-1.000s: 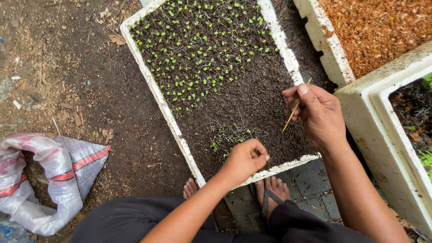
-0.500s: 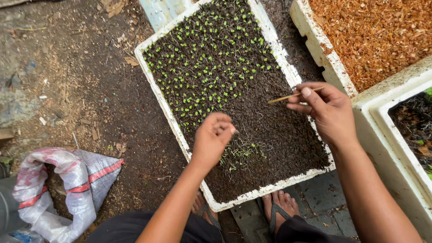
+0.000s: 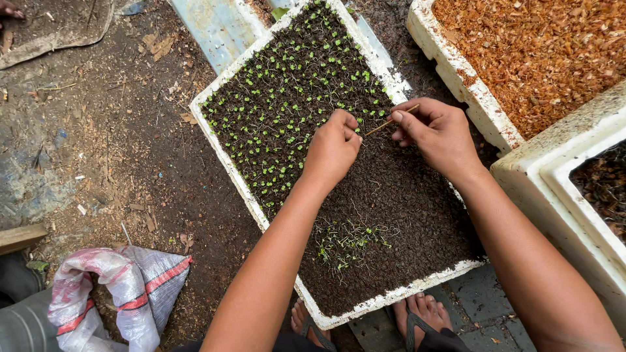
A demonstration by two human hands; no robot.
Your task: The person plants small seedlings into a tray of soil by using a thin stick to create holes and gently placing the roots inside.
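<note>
Fingers of the right hand [image 3: 438, 135] pinch a thin stick [image 3: 390, 120] beside the left hand [image 3: 332, 148].

Left hand [image 3: 334, 151] hides whatever its fingers [image 3: 351, 133] pinch.

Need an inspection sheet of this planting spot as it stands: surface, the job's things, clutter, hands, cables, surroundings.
Surface: bare dirt ground, paving by the feet.
Job's things: white foam tray of dark soil; upright green seedlings fill the far part; a loose heap of pulled seedlings lies near the front; thin stick.
Clutter: crumpled sack, dry leaves, wood scraps.
Hands: left hand closed, fingertips at the soil beside the planted rows, contents hidden; right hand pinches the stick, tip toward the left hand.
Cables: nothing seen.
Surroundings: foam box of reddish husk, another foam box at right, metal sheet.
</note>
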